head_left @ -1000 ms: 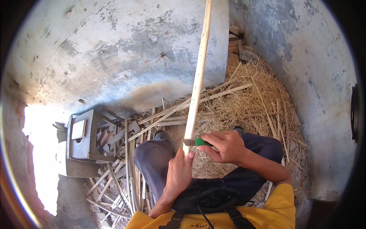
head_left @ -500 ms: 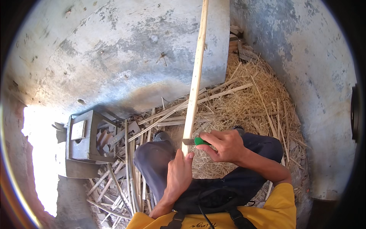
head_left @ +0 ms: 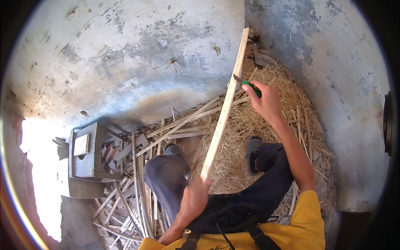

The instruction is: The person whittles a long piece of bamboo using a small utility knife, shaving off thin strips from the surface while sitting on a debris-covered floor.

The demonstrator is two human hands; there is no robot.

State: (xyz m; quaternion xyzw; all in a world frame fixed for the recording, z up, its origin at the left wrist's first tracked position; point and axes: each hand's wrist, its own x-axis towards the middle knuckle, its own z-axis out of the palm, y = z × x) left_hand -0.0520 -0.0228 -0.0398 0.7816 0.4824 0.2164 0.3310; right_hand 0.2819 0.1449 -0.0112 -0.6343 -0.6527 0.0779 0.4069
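Note:
My left hand (head_left: 194, 196) is closed round the lower end of a long pale wooden strip (head_left: 221, 121), which slants up and away to the right. Out along the strip, my right hand (head_left: 266, 101) grips the green handle of a knife (head_left: 252, 88). The short dark blade lies at the strip's right edge, in its upper part; whether it bites into the wood is too small to tell. Part of the handle is hidden by my fingers. The strip's far end stands in front of the wall corner.
Straw-like shavings (head_left: 287, 100) heap up at the right, against the wall (head_left: 346, 104). Several loose strips (head_left: 183, 125) lie across the floor beyond my knees. At left stands a grey wooden box (head_left: 85, 166), with scrap wood (head_left: 121, 212) nearer me and a bright opening beyond it.
My right hand has moved the knife from near my left hand far up the strip. The strip's far end has dropped and swung right, and my right leg has shifted.

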